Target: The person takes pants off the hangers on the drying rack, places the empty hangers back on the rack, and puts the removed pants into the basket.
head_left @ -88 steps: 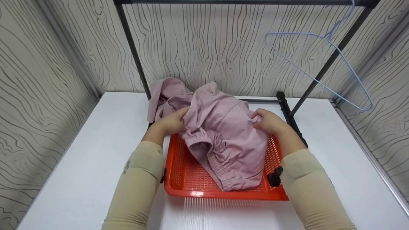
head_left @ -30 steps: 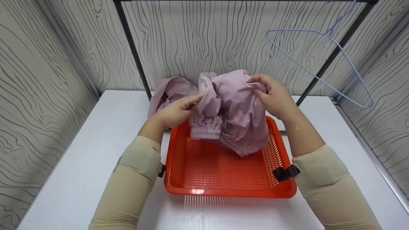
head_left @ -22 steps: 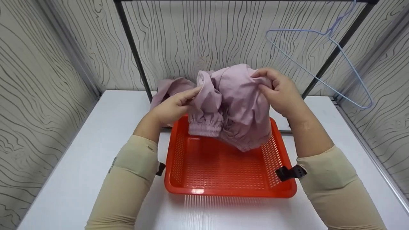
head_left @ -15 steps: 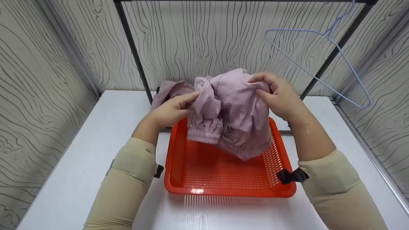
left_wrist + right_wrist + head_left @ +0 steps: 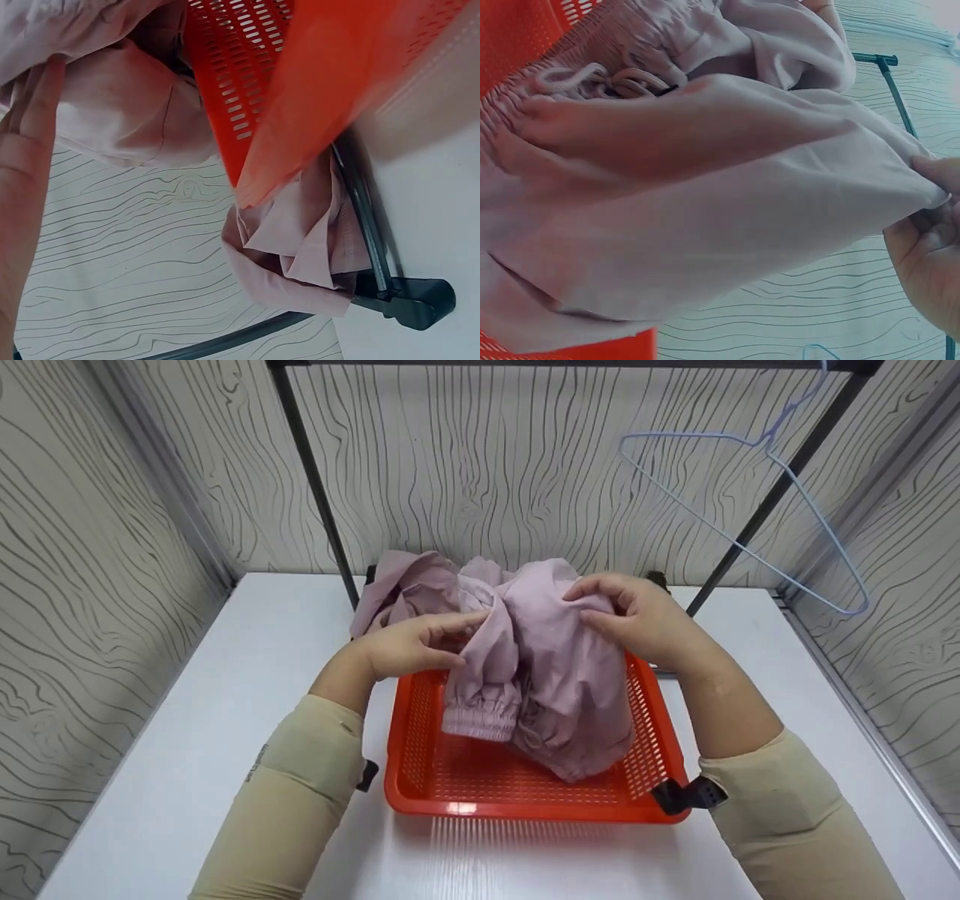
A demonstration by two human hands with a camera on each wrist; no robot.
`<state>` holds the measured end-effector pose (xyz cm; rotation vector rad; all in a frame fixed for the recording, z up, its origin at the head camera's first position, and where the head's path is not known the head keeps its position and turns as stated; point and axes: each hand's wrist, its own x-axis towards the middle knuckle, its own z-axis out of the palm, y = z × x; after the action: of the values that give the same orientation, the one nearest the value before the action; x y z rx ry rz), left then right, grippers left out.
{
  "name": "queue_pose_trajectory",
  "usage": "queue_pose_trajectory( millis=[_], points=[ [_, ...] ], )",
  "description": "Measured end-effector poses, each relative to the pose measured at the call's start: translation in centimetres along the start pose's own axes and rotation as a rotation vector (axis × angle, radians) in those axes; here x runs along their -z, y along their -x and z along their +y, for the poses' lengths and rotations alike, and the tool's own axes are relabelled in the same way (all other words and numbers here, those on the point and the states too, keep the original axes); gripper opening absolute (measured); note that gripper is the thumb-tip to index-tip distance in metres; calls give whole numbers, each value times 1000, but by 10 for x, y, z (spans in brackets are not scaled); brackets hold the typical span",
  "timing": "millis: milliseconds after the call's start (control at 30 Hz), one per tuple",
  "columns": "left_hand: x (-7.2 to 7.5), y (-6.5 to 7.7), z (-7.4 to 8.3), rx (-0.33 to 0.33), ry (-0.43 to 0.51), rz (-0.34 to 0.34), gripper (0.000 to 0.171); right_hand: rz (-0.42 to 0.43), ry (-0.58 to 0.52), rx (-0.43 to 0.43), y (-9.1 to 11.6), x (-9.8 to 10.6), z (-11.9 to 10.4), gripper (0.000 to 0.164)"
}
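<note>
Pink trousers (image 5: pixel 570 682) with a gathered elastic waistband and a drawstring (image 5: pixel 622 79) lie bunched over a red plastic basket (image 5: pixel 525 810). The waistband end hangs toward the near side, inside the basket. My left hand (image 5: pixel 405 645) holds a fold on the left, its fingertips partly tucked behind the cloth. With thumb and fingers, my right hand (image 5: pixel 637 615) pinches the upper right of the cloth, drawing it to a point in the right wrist view. More of the trousers spills past the basket's far left corner, against the rack foot (image 5: pixel 416 304).
A black rack (image 5: pixel 315 487) stands behind the basket on a white table (image 5: pixel 225 697). From its top bar hangs a light blue wire hanger (image 5: pixel 705 435) at the right. Wood-patterned panels (image 5: pixel 480 472) enclose the back and sides.
Both hands have drawn the trousers up and back from their earlier spread, bunching them. Over the last half second the hands and cloth have sunk lower into the basket.
</note>
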<state>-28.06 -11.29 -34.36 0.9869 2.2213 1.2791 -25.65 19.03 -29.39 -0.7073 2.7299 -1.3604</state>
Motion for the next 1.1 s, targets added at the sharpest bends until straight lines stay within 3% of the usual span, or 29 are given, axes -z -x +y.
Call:
queue_pose_trajectory(
  millis=[167,333,467,733,933,1100],
  points=[
    [-6,-2,-3,66,44,-84,62,-80,11,-1,-2,-6,5,21],
    [-10,-4,-7,154,26,-162,57,-171,-54,-49,-5,-13,16,39],
    [-11,-6,-9,208,-11,-183,52,-165,-51,-113,-9,-16,26,45],
    [-15,-11,-11,311,-126,-203,44,-123,239,-53,-15,-28,38,13],
    [-20,-16,-12,322,-194,-244,42,-138,453,-7,-16,-44,41,17],
    [-23,-18,-14,309,-213,-282,40,-286,489,123,-19,-53,41,26]
  ],
)
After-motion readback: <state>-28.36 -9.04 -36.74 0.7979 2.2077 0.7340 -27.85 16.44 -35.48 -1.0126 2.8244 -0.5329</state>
